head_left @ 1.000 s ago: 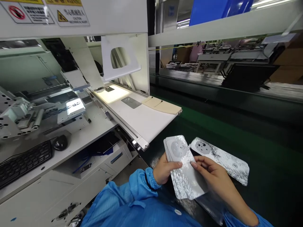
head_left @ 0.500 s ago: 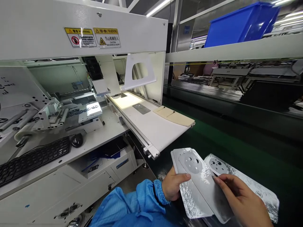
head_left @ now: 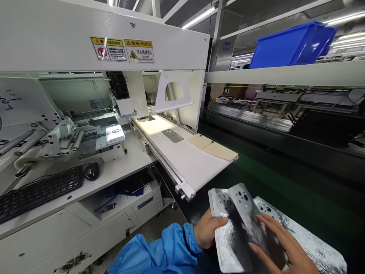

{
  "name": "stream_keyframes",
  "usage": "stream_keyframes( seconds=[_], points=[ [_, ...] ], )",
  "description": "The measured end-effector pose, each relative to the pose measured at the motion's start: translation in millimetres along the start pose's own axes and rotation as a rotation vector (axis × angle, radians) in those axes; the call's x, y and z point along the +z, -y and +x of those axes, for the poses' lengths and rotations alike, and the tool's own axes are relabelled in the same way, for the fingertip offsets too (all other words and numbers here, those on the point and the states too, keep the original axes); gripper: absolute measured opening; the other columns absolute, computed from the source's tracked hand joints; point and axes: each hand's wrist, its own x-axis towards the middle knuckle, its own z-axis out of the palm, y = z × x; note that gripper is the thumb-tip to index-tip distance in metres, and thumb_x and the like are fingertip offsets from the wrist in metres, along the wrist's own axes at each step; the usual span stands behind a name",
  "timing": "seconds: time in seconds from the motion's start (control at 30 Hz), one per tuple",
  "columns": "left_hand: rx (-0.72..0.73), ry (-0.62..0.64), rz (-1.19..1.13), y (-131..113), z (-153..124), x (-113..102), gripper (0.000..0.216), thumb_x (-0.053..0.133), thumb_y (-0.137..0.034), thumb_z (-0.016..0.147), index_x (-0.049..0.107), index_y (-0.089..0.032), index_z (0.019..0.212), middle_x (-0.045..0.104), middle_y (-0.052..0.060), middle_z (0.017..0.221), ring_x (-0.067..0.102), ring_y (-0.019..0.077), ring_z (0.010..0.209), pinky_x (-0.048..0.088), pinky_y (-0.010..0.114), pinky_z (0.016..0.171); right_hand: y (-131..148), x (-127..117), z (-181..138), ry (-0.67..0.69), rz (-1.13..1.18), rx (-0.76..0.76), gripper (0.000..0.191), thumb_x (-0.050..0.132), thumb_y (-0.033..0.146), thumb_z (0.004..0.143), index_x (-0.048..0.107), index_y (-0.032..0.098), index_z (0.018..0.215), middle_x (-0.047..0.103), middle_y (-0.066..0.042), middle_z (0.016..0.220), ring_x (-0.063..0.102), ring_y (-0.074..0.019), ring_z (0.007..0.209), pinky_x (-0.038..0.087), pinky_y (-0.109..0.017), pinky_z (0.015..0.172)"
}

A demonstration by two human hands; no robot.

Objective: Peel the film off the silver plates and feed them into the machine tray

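Note:
My left hand (head_left: 207, 232) grips a small stack of shiny silver phone back covers (head_left: 225, 236) with round camera cut-outs, thumb on top. My right hand (head_left: 281, 249) lies with fingers stretched over the top cover (head_left: 245, 213), which is angled across the stack. Another silver cover (head_left: 310, 243) lies on the dark green conveyor belt (head_left: 285, 179) just right of my hands. Blue sleeves cover both arms.
A white machine stands to the left with a white belt (head_left: 182, 156) carrying one grey cover (head_left: 172, 135) and a beige pad (head_left: 212, 147). A keyboard (head_left: 37, 192) and mouse (head_left: 91, 171) sit on its shelf. A blue bin (head_left: 291, 45) rests on the overhead rack.
The view has tilted up. My right hand has slid the top cover sideways across the stack, and its fingers now lie flatter over it.

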Motion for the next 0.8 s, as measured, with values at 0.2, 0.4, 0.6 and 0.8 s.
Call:
stream_keyframes(
  seconds=[0.2,0.4,0.6,0.8],
  points=[
    [-0.257,0.198,-0.001,-13.6,19.3,-42.6,0.044,0.067,-0.012,0.052,0.067,-0.010,0.096,0.071,0.011,0.076,0.068,0.0292,0.069,0.044,0.048,0.082,10.4,-16.4,45.3,0.018,-0.060,-0.051,0.057,0.058,0.062,0.077,0.058,0.031,0.124,0.053,-0.007,0.133,0.054,-0.0344,0.116,0.057,-0.046,0.082],
    [-0.375,0.317,0.100,-26.9,28.3,-63.6,0.043,0.059,-0.031,0.057,0.073,-0.006,0.088,0.071,0.015,0.082,0.066,0.0298,0.077,0.042,0.045,0.086,53.3,9.0,132.9,0.169,-0.078,-0.111,0.052,0.057,0.054,0.075,0.061,0.025,0.118,0.055,-0.009,0.131,0.052,-0.0327,0.118,0.049,-0.047,0.094],
    [-0.394,0.344,0.210,-31.6,28.6,-65.0,0.042,0.054,-0.037,0.055,0.077,-0.016,0.083,0.072,0.014,0.075,0.066,0.0392,0.089,0.041,0.051,0.088,88.7,49.9,203.5,0.334,-0.175,-0.180,0.051,0.057,0.036,0.074,0.058,0.014,0.121,0.056,-0.014,0.126,0.051,-0.0300,0.117,0.042,-0.044,0.101],
    [-0.418,0.344,0.223,-31.5,29.4,-66.5,0.040,0.055,-0.039,0.056,0.078,-0.019,0.083,0.073,0.015,0.078,0.064,0.0417,0.098,0.039,0.055,0.093,107.0,64.2,220.6,0.390,-0.271,-0.143,0.058,0.060,0.034,0.076,0.055,0.011,0.129,0.046,-0.018,0.138,0.044,-0.0340,0.126,0.037,-0.046,0.104]
  ],
)
